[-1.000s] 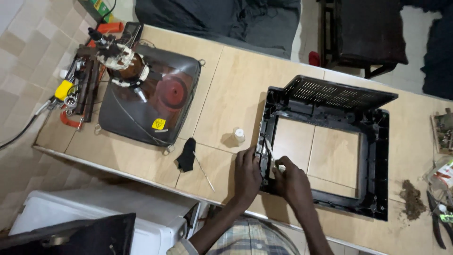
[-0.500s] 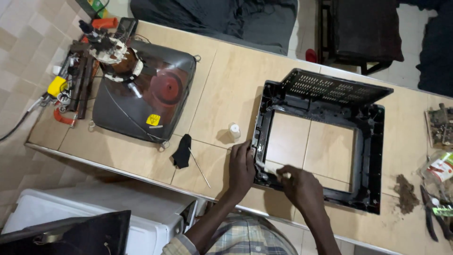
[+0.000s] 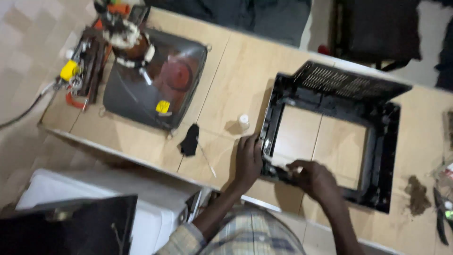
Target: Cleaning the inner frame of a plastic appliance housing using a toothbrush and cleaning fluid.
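A black plastic rectangular frame (image 3: 378, 156) with a vented flap on its far side lies flat on the wooden table (image 3: 245, 71). My left hand (image 3: 248, 158) sits on the frame's left rail near the front corner, fingers curled over its edge. My right hand (image 3: 315, 180) is inside the frame's near-left corner, fingertips pinched against the lower rail. Blur hides whether those fingers hold anything small.
A bare picture tube (image 3: 155, 85) lies face down at the far left, with a circuit board (image 3: 82, 66) and wires beside it. A small white bottle (image 3: 243, 121), a black scrap (image 3: 190, 140) and a thin stick (image 3: 207, 163) lie left of the frame. Brown debris (image 3: 416, 194) and pliers (image 3: 441, 217) lie right.
Both hands stay at the frame's near-left corner. My right hand has shifted slightly along the lower rail. The view has swung a little and is now blurred.
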